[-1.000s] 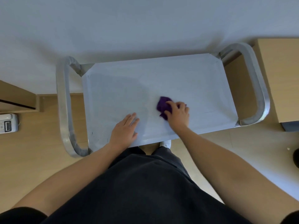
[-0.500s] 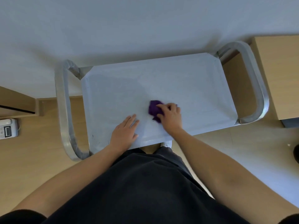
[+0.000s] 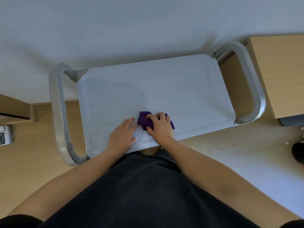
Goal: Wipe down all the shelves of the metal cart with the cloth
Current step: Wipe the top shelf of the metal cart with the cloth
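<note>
Two hands near the cart's (image 3: 164, 89) front edge: right hand (image 3: 160, 127) fingers curled over a purple cloth (image 3: 144, 120); left hand (image 3: 122, 135) flat, fingers together.

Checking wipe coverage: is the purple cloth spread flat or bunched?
Bunched. The purple cloth sits crumpled under the right hand on the cart's top shelf, covering a small patch.

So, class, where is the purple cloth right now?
Head view: cloth lies bunched under the right hand on the cart's top shelf, near its front edge.
</note>
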The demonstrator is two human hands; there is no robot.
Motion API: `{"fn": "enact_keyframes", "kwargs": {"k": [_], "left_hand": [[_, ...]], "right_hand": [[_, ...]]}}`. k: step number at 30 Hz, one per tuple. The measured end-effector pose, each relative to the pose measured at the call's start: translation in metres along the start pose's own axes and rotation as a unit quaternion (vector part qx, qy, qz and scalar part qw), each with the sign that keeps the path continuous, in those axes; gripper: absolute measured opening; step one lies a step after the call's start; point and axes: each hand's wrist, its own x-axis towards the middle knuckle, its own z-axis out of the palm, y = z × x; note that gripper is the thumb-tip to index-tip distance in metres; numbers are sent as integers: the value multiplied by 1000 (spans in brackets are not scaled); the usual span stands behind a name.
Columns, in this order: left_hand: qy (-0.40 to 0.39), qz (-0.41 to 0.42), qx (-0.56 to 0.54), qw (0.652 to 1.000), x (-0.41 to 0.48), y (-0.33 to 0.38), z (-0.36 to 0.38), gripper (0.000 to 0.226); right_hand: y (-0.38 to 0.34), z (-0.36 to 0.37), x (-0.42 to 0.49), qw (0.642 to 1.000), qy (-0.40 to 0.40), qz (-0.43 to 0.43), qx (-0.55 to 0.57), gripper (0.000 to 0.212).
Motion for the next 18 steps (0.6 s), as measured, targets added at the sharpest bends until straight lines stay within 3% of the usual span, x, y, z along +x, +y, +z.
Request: {"fn": "enact_keyframes", "kwargs": {"k": [3, 9, 13, 18], "left_hand": [[-14, 12, -11, 1000, 1, 0, -3, 63], [-21, 10, -15, 1000, 6, 4, -13, 55], [11, -2, -22, 1000, 20, 14, -11, 41], [12, -10, 7, 1000, 33, 23, -9, 42]], "right_hand": [[23, -17, 17, 1000, 3, 16, 2, 45], [47, -49, 52, 977, 35, 204, 56, 40], [10, -20, 36, 994, 42, 90, -43, 43], [22, -26, 44, 996, 24, -66, -58, 43]]}}
